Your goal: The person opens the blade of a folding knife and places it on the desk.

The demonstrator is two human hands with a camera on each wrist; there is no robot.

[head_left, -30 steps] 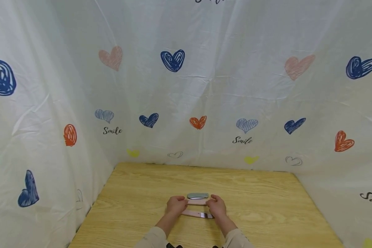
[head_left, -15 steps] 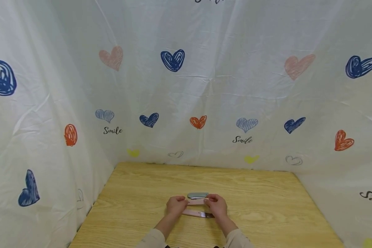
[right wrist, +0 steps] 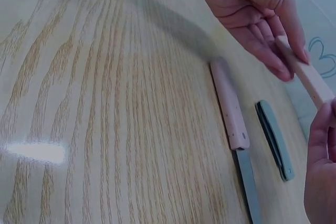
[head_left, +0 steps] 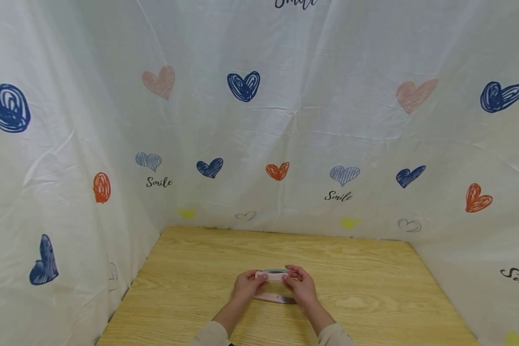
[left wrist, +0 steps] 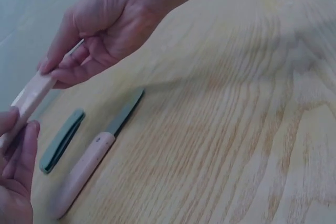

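A pink folding knife [head_left: 271, 277], its blade not visible, is held up off the table between both hands. My left hand [head_left: 244, 286] pinches one end between thumb and fingers, and my right hand [head_left: 302, 289] pinches the other. Nearer the person, a second pink knife [head_left: 269, 297] lies on the table, its blade [left wrist: 126, 111] out and pointing right. Behind the lifted knife in the head view is a green folded knife [left wrist: 62, 141], partly hidden there; the right wrist view shows that green knife [right wrist: 275, 140] lying flat.
The light wood table [head_left: 372, 278] bears these things. A white curtain [head_left: 298, 129] printed with hearts and "Smile" closes off the back and both sides.
Both hands have raised the held pink knife, which now covers part of the green one in the head view. The other two knives have stayed on the table.
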